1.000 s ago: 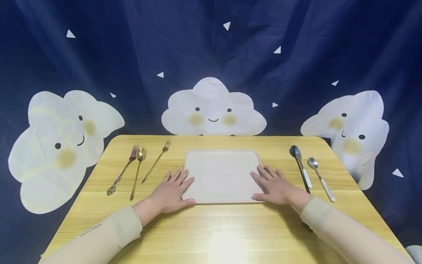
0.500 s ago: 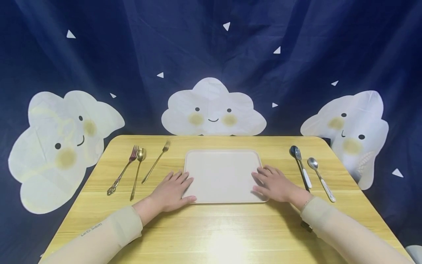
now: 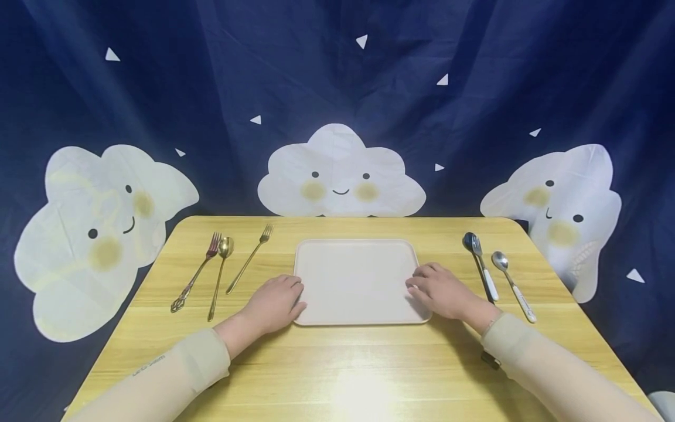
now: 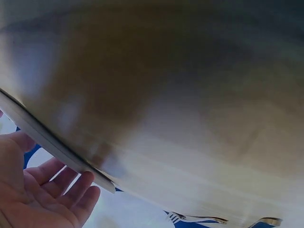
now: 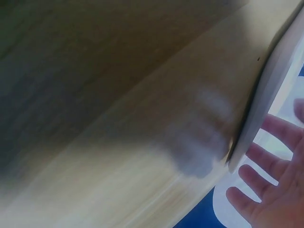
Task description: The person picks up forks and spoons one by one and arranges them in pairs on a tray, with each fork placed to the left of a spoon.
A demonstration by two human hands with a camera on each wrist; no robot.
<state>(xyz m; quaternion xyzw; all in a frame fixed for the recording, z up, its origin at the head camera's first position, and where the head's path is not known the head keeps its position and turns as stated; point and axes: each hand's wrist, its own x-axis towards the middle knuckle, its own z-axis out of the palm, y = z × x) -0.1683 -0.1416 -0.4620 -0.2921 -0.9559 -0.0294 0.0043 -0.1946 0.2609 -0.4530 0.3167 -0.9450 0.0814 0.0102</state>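
A pale rectangular tray (image 3: 361, 281) lies flat on the wooden table. At its left side rests my left hand (image 3: 276, 303), fingertips at the rim and fingers loosely bent. My right hand (image 3: 442, 292) mirrors it at the right side, its fingertips just over the rim. In the left wrist view the fingers of the left hand (image 4: 50, 197) are spread and slightly bent beside the tray's edge (image 4: 52, 142). The right wrist view has the right hand (image 5: 280, 178) with fingers apart, tips against the edge of the tray (image 5: 266, 97).
Left of the tray lie an ornate fork (image 3: 196, 274), a gold spoon (image 3: 221, 275) and a slim gold fork (image 3: 250, 259). On the right are a dark spoon (image 3: 469, 240), a white-handled fork (image 3: 486, 269) beside it, and a white-handled spoon (image 3: 514, 287). A blue curtain (image 3: 337, 70) hangs behind the table.
Both hands have drawn outward from the tray's surface toward its side rims, and their spread fingers have drawn together and bent. The tray and cutlery stay in place.
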